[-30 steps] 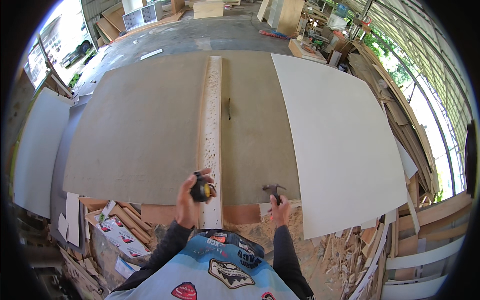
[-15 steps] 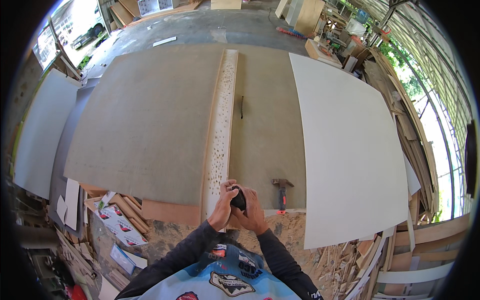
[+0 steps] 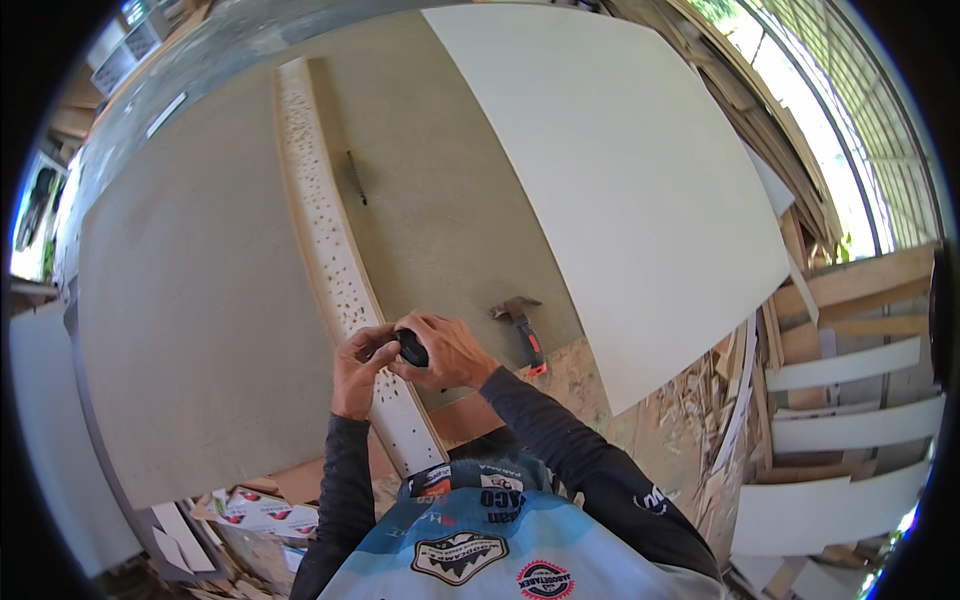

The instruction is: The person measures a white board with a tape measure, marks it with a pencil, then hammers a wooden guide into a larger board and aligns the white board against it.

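Both hands meet over the near part of a long pale board full of small holes (image 3: 325, 215). Between them is a small, dark, rounded object (image 3: 411, 347), its kind not clear. My right hand (image 3: 450, 352) wraps round it from the right, fingers curled. My left hand (image 3: 360, 365) pinches at its left side, fingers bent. To the right of my hands lies a claw hammer (image 3: 522, 330) with a black and red handle. Farther off, a thin dark rod, perhaps a drill bit (image 3: 356, 178), rests beside the board.
A large brown sheet (image 3: 190, 270) forms the work surface under the board. On its right lies a big white panel (image 3: 620, 180). Wood scraps (image 3: 700, 410) litter the floor at the right, near curved white strips (image 3: 850, 430). More offcuts (image 3: 270, 515) lie at the lower left.
The view has swung to the right, so the board and sheet now sit farther left and tilted. My hands still hold the dark object together, with my right forearm now reaching in more slantwise.
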Motion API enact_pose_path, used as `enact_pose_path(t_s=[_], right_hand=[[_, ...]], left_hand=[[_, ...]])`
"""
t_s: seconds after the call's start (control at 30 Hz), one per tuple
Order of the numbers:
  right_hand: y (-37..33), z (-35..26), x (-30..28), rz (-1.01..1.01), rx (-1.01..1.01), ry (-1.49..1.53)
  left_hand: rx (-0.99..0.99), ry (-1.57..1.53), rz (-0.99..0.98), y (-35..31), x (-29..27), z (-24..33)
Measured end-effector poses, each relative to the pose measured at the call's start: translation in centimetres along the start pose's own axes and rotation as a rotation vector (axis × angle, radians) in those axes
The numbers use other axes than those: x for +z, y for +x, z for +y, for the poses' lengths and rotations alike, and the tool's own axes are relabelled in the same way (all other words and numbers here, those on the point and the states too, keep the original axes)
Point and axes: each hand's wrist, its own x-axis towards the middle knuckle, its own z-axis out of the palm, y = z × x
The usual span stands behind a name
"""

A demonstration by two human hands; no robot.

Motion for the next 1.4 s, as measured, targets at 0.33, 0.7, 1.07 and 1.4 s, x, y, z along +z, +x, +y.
enact_pose_path(t_s=[0.33,0.7,1.07,1.4], right_hand=[[5.6,7.1,-0.9,-0.01,-0.276,-0.129],[12.6,18.1,-3.5,0.247,0.052,-0.585],[21.5,23.3,-2.3,0.264,0.034,-0.817],[22.3,24.0,-1.7,0.295,-0.027,-0.844]], left_hand=[[0.081,0.117,0.04,7.4,0.3,0.1],[0.14,0.536,0.503,18.1,-6.1,0.3],[-0.158,1.287,0.694,7.8,0.2,-4.6],[-0.07,1.267,0.769,8.5,-0.1,-5.9]])
